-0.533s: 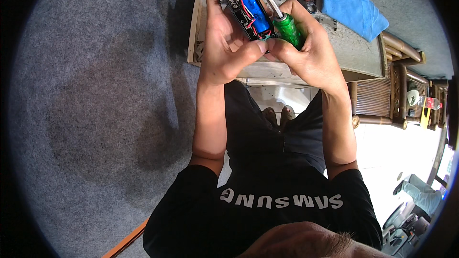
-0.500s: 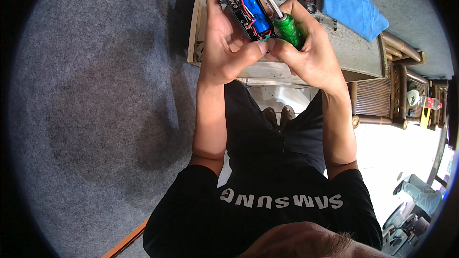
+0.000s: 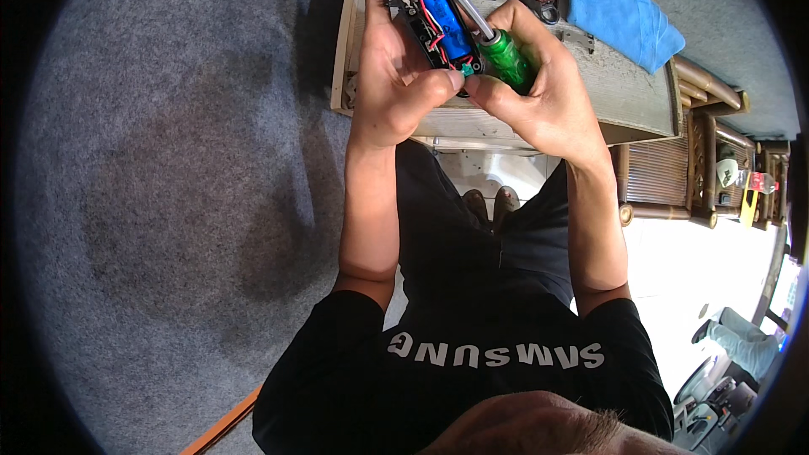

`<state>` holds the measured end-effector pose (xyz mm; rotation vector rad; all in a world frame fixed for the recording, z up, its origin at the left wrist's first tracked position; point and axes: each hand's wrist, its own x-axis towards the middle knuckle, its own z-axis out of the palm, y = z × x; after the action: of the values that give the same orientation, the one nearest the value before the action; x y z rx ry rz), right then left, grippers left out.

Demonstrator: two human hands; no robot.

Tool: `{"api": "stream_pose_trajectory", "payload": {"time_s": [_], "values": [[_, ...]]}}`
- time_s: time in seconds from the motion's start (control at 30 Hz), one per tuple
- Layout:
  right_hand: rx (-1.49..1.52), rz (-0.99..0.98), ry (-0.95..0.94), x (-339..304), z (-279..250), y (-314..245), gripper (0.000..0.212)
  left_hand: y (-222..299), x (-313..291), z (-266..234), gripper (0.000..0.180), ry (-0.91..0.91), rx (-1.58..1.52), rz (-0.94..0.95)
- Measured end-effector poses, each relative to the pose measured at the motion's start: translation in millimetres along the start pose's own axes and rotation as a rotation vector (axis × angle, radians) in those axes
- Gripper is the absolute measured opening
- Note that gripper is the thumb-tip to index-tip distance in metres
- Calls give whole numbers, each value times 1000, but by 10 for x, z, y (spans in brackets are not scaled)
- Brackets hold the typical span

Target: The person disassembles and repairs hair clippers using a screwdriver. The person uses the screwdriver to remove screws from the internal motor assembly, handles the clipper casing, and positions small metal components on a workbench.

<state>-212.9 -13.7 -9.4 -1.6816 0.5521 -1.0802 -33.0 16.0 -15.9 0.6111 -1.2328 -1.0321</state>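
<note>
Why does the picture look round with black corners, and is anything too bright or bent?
Head view: a fisheye lens makes the round frame with black corners; the table edges bend near the rim; the floor at right is washed out by glare; the hands and screwdriver are sharp and evenly lit.

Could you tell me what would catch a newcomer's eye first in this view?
Top centre, the left hand grips an opened black device showing a blue battery. The right hand beside it holds a green-handled screwdriver. A blue cloth lies on the table, upper right.
</note>
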Motion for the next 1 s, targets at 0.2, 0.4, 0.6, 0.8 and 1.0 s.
{"api": "stream_pose_trajectory", "payload": {"time_s": [0.2, 0.4, 0.6, 0.8, 1.0], "values": [[-5, -21, 5, -8, 7, 3, 26, -11, -6, -19, 79, -15, 13, -5], [-46, -14, 17, -3, 10, -10, 23, -14, -9, -9, 78, -1, 10, 0], [-58, -17, 17, -1, 9, -3, 23, -25, -3, -6, 78, 7, 3, -4], [-19, -36, 36, 9, 42, 30, 25, -9, 36, -60, 82, -15, -10, -49], [-80, 10, 61, -14, 44, 25, 25, -2, 52, -73, 84, -32, -49, -93]]}}
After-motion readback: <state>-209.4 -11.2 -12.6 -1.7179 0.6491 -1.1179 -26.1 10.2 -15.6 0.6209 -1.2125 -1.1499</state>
